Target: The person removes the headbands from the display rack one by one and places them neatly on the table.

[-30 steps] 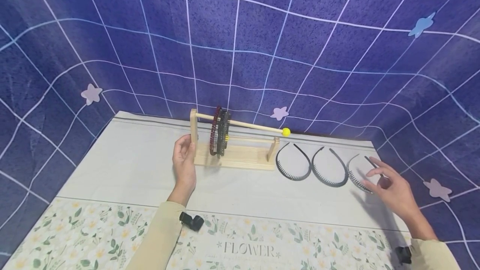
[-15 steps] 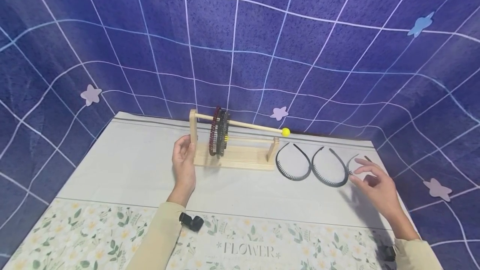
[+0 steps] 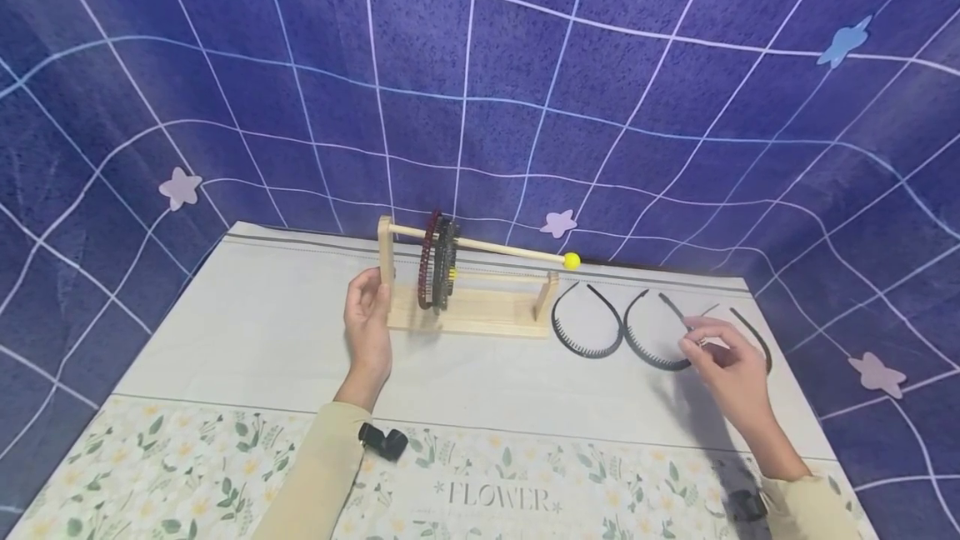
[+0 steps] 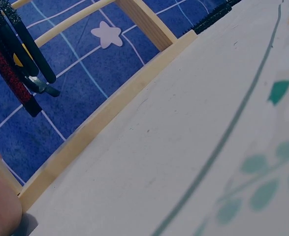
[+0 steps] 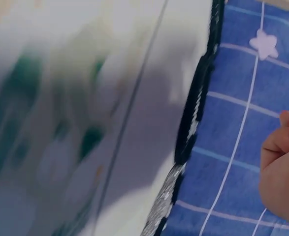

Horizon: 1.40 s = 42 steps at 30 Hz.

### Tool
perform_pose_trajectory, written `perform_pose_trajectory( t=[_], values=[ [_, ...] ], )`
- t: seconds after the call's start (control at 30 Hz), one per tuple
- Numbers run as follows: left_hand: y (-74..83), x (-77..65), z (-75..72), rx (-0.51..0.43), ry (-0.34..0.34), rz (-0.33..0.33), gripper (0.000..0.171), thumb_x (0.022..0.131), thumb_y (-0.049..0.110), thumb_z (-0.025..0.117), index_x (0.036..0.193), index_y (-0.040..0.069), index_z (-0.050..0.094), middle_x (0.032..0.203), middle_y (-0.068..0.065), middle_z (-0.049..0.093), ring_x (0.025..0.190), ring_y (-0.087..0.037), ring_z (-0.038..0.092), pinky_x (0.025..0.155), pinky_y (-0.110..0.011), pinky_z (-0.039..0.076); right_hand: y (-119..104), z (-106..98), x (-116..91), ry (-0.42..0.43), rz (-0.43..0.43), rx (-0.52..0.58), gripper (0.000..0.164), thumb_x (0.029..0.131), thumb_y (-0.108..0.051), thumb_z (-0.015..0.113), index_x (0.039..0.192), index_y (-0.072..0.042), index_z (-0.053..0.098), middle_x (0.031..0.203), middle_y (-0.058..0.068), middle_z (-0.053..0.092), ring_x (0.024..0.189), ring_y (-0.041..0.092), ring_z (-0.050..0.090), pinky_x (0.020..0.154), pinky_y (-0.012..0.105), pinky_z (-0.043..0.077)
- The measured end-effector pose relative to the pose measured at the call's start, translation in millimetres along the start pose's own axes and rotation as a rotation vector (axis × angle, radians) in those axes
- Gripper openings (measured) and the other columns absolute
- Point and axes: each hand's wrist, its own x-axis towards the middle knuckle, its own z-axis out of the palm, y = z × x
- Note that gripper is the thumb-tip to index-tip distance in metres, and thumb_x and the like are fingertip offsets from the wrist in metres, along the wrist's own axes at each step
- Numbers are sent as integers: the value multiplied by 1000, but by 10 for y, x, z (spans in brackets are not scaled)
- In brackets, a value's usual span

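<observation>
My left hand point(image 3: 367, 323) grips the left upright point(image 3: 386, 257) of a wooden headband stand point(image 3: 495, 315). Several headbands hang bunched on its upper rod, a dark red one point(image 4: 9, 71) outermost and black ones point(image 3: 444, 265) beside it. Right of the stand, three toothed headbands lie in a row: a left one point(image 3: 588, 353), a middle one point(image 3: 633, 346) and a right one point(image 3: 759, 338). My right hand point(image 3: 731, 377) hovers over the middle and right headbands, fingers bent and thumb near the index finger, with nothing visibly held. It hides parts of both. The right wrist view shows silvery headband teeth point(image 5: 165, 196) low down.
A yellow ball point(image 3: 572, 261) caps the free end of the upper rod; a lower rod point(image 3: 502, 277) runs beneath. White cloth point(image 3: 247, 340) covers the table, with a floral strip point(image 3: 187, 473) in front. A blue gridded backdrop point(image 3: 420, 140) rises close behind.
My right hand has moved left from the right headband toward the middle one, bringing thumb and index finger closer together. My left hand and the stand have stayed put.
</observation>
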Motion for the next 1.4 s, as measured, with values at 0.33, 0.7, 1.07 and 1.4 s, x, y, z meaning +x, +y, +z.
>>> perform_pose_trajectory(
  t=[0.33,0.7,1.07,1.4],
  values=[
    [5,-3,11,-16,8,2,27,116,16,56,143,19,60,154,-4,60,152,-22,50,131,-42,37,-344,260,-8,18,-97,97,12,95,18,74,104,10,70,120,-8,74,49,4,44,38,26,36],
    [-11,3,7,-24,12,2,27,116,15,57,143,19,60,151,-3,61,151,-21,51,131,-42,37,-551,535,-23,-58,-83,177,8,99,13,70,107,12,68,120,-8,74,50,2,46,39,27,37],
    [-14,11,6,-25,4,-1,26,116,15,56,141,22,60,153,-3,61,153,-21,49,131,-42,36,-740,914,-8,-127,-145,389,22,93,21,71,113,10,71,121,3,75,56,4,48,40,29,34],
    [-13,8,7,-34,10,2,26,116,13,56,141,21,61,151,-2,62,151,-20,51,129,-39,38,-1026,1240,34,-164,-96,353,22,94,16,75,114,8,70,111,-4,75,56,4,46,43,22,39]
  ],
)
